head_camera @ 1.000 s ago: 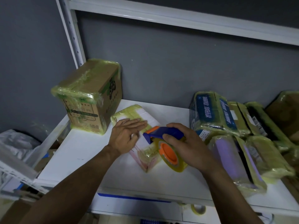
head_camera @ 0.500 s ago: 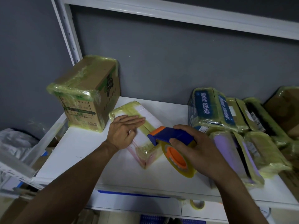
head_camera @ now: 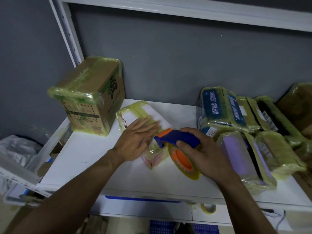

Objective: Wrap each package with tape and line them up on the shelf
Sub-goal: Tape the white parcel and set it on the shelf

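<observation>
Left grip has slid nearer along the white package, flat and released on top; right grip grasps the tape dispenser at the package's near end.

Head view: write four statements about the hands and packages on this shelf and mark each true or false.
1. The left hand lies flat on the white package. True.
2. The right hand holds scissors. False: it grips the blue and orange tape dispenser.
3. The cardboard box stands at the left end of the shelf. True.
4. The cardboard box carries no tape. False: yellowish tape wraps its edges.
</observation>
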Demonstrator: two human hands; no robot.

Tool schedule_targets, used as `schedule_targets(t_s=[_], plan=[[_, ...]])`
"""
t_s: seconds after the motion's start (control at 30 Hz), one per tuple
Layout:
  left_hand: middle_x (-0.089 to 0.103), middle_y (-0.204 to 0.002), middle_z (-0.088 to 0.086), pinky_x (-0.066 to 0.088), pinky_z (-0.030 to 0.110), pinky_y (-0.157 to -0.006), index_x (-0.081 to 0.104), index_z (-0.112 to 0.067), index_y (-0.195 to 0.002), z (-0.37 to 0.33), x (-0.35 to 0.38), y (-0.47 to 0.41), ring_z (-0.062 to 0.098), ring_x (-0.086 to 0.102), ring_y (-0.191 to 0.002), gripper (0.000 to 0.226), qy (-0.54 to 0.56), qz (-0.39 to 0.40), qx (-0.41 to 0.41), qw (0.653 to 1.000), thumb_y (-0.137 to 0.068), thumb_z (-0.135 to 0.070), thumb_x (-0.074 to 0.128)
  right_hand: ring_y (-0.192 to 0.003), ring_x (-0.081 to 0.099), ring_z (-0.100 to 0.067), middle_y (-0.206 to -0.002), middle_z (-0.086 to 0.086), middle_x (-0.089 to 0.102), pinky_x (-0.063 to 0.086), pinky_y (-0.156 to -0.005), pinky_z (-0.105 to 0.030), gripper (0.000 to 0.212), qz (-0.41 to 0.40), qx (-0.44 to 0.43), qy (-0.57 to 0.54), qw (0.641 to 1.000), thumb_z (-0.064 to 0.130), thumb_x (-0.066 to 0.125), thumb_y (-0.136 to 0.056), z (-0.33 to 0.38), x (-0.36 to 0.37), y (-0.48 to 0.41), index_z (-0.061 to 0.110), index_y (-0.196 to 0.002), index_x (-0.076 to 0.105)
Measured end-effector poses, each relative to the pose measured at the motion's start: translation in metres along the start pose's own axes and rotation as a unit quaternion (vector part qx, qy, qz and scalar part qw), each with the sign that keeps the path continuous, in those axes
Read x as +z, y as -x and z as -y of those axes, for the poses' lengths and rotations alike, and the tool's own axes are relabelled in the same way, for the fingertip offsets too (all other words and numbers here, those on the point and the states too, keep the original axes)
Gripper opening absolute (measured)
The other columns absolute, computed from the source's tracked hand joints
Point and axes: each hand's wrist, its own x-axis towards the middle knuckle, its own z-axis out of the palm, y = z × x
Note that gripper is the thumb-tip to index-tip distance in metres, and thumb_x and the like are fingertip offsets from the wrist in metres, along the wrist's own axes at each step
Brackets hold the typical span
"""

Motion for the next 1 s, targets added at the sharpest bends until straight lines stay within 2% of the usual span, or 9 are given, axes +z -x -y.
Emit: schedule_targets(t_s=[0.07, 0.13, 0.23, 0.37, 0.47, 0.63, 0.77, 0.9, 1.0], plan=[[0.039, -0.160, -0.003, 0.018, 0.048, -0.125, 0.045, -0.014, -0.152, -0.008, 0.008, 0.004, 0.016, 0.025, -0.153, 0.056, 0.009, -0.028, -0.019, 0.999, -0.100, -0.032, 0.035, -0.099, 0.058, 0.015, -0.100, 0.046, 0.060, 0.047, -0.070, -0.004, 0.030, -0.001, 0.000, -0.006, 1.000, 0.034, 0.071, -0.095, -0.002, 0.001, 0.000, 0.058, -0.105, 0.057], [0.044, -0.157, -0.003, 0.026, 0.052, -0.121, 0.051, -0.013, -0.148, -0.008, 0.013, 0.010, 0.016, 0.034, -0.149, 0.070, -0.015, -0.043, -0.028, 0.999, -0.096, -0.058, 0.044, -0.099, 0.059, 0.014, -0.100, 0.045, 0.060, 0.047, -0.071, -0.004, 0.030, -0.002, -0.002, 0.001, 1.000, 0.036, 0.071, -0.095, -0.002, 0.001, 0.002, 0.062, -0.103, 0.057], [0.045, -0.156, -0.005, 0.023, 0.043, -0.122, 0.054, -0.016, -0.146, -0.001, 0.017, 0.012, 0.015, 0.037, -0.147, 0.098, -0.053, -0.044, -0.023, 0.997, -0.076, -0.084, 0.055, -0.101, 0.057, 0.017, -0.104, 0.048, 0.057, 0.045, -0.072, -0.002, 0.027, -0.007, -0.007, 0.017, 1.000, 0.039, 0.070, -0.095, -0.007, 0.001, 0.004, 0.059, -0.108, 0.056], [0.052, -0.151, -0.008, 0.027, 0.041, -0.118, 0.059, -0.022, -0.142, -0.003, 0.023, 0.010, 0.014, 0.041, -0.145, 0.088, -0.046, -0.084, -0.034, 0.995, -0.073, -0.075, 0.068, -0.100, 0.061, 0.011, -0.106, 0.041, 0.062, 0.047, -0.072, -0.004, 0.029, -0.003, -0.006, 0.010, 1.000, 0.039, 0.072, -0.094, -0.009, 0.002, 0.006, 0.057, -0.112, 0.059], [0.055, -0.147, -0.009, 0.031, 0.041, -0.115, 0.065, -0.024, -0.136, -0.003, 0.025, 0.007, 0.014, 0.046, -0.141, 0.082, -0.030, -0.098, -0.047, 0.994, -0.071, -0.075, 0.067, -0.098, 0.065, 0.007, -0.105, 0.035, 0.066, 0.048, -0.072, -0.006, 0.033, -0.003, -0.007, 0.011, 1.000, 0.038, 0.072, -0.093, -0.010, 0.000, 0.011, 0.062, -0.111, 0.060], [0.056, -0.146, -0.011, 0.034, 0.042, -0.113, 0.067, -0.025, -0.133, -0.001, 0.024, 0.004, 0.012, 0.047, -0.141, 0.079, -0.036, -0.097, -0.045, 0.994, -0.071, -0.073, 0.067, -0.097, 0.068, 0.003, -0.106, 0.028, 0.071, 0.051, -0.073, -0.010, 0.036, -0.022, 0.001, -0.005, 1.000, 0.058, 0.065, -0.078, -0.020, -0.012, 0.026, 0.062, -0.113, 0.061], [0.053, -0.149, -0.012, 0.033, 0.042, -0.114, 0.063, -0.024, -0.137, 0.000, 0.023, 0.004, 0.011, 0.044, -0.143, 0.080, -0.050, -0.080, -0.036, 0.995, -0.072, -0.072, 0.068, -0.099, 0.069, -0.002, -0.107, 0.023, 0.073, 0.056, -0.085, -0.029, 0.040, -0.020, 0.016, -0.015, 1.000, 0.061, 0.064, -0.078, -0.030, -0.010, 0.040, 0.060, -0.118, 0.061], [0.052, -0.150, -0.008, 0.029, 0.041, -0.117, 0.059, -0.023, -0.142, -0.002, 0.019, 0.004, 0.015, 0.043, -0.144, 0.083, -0.057, -0.073, -0.026, 0.995, -0.075, -0.071, 0.064, -0.098, 0.070, -0.003, -0.107, 0.021, 0.074, 0.054, -0.083, -0.028, 0.041, -0.023, 0.021, -0.017, 0.999, 0.060, 0.065, -0.078, -0.034, -0.012, 0.045, 0.059, -0.118, 0.061], [0.048, -0.154, -0.003, 0.028, 0.048, -0.118, 0.046, -0.027, -0.152, -0.007, 0.013, 0.002, 0.021, 0.038, -0.147, 0.087, -0.077, -0.022, -0.022, 0.997, -0.078, -0.067, 0.064, -0.099, 0.071, -0.005, -0.108, 0.020, 0.074, 0.059, -0.087, -0.035, 0.041, -0.001, 0.037, -0.004, 0.999, 0.057, 0.071, -0.081, -0.039, -0.012, 0.043, 0.055, -0.121, 0.058]])
